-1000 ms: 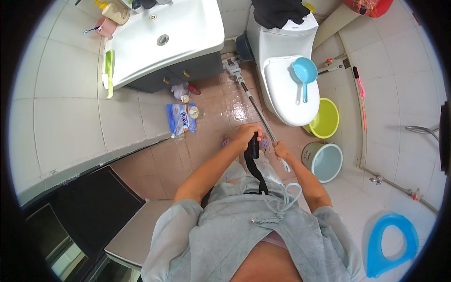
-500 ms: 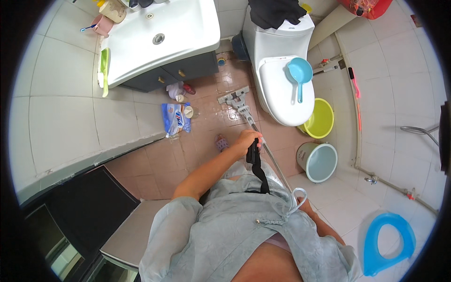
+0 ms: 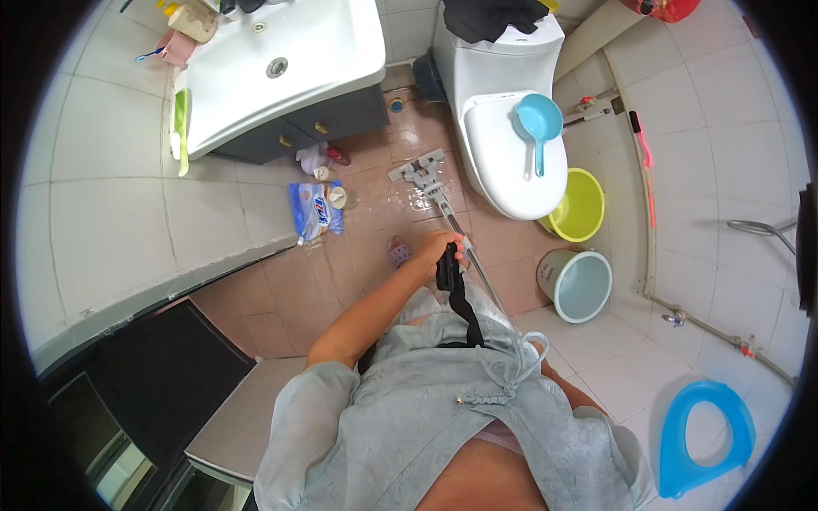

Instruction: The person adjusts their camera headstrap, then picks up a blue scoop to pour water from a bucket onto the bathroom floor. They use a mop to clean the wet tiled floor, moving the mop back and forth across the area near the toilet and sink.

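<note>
A grey flat mop (image 3: 423, 173) rests its head on the wet pinkish tiles between the sink cabinet and the toilet. Its metal pole slants back toward my waist. Partway down the pole, my left hand (image 3: 441, 252) is closed around it, a black strap with a hard black piece hanging beside the wrist. My right hand (image 3: 538, 347) is by my right hip at the pole's upper end, closed on it as far as shows; the grey shirt and its drawstring hide most of the fingers. Near my left hand is a foot in a purple clog (image 3: 398, 251).
Left stands a white sink (image 3: 332, 64); a blue-white bag (image 3: 313, 211) and bottles lie below. Ahead is a toilet (image 3: 515, 162) with a blue dipper (image 3: 538, 119) on its lid. A yellow-green basin (image 3: 598, 204), grey bucket (image 3: 562, 307) and blue toilet seat (image 3: 673, 456) are right.
My right hand has shifted forward and left, closer to my left hand. The whole view has moved slightly; the mop head stays in nearly the same spot on the floor.
</note>
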`<state>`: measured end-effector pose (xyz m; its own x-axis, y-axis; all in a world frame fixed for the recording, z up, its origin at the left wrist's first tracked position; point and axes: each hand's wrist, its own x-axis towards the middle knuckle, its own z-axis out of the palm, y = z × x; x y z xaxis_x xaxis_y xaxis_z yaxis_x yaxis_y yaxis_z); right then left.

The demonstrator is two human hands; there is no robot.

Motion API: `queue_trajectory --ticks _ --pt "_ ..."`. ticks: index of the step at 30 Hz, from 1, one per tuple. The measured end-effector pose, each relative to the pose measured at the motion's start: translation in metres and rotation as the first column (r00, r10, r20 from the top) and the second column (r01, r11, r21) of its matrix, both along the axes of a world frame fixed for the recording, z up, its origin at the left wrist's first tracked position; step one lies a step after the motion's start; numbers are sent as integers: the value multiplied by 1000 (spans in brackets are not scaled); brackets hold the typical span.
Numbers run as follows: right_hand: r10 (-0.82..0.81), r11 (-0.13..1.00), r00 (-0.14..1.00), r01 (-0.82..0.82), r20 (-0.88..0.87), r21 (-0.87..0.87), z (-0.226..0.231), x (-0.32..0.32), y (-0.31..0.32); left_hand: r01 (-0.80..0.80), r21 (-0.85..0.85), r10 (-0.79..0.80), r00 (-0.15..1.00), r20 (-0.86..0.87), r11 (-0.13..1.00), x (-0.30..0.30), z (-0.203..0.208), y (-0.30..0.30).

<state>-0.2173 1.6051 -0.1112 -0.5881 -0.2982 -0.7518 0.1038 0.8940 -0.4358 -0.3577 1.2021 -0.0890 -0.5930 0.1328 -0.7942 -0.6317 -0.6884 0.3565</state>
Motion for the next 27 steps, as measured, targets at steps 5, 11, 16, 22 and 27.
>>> queue_trajectory --ticks 5,11,16,22,27 --pt "-144 989 990 144 -2 27 2 -88 -95 57 -28 -56 998 28 998 2 -18 8" --pt "-239 969 963 245 123 -34 25 -141 -149 37 -47 -36 999 5 998 6 -6 2" --pt "10 999 994 -14 -112 -35 34 -60 -14 -27 -12 27 1000 13 1000 15 2 -6" --pt "-39 998 999 37 -31 -60 39 -40 10 -50 10 50 999 7 999 16 6 1" --pt "93 996 993 -93 -74 -3 -16 -100 -68 -55 10 55 997 49 998 13 7 1"
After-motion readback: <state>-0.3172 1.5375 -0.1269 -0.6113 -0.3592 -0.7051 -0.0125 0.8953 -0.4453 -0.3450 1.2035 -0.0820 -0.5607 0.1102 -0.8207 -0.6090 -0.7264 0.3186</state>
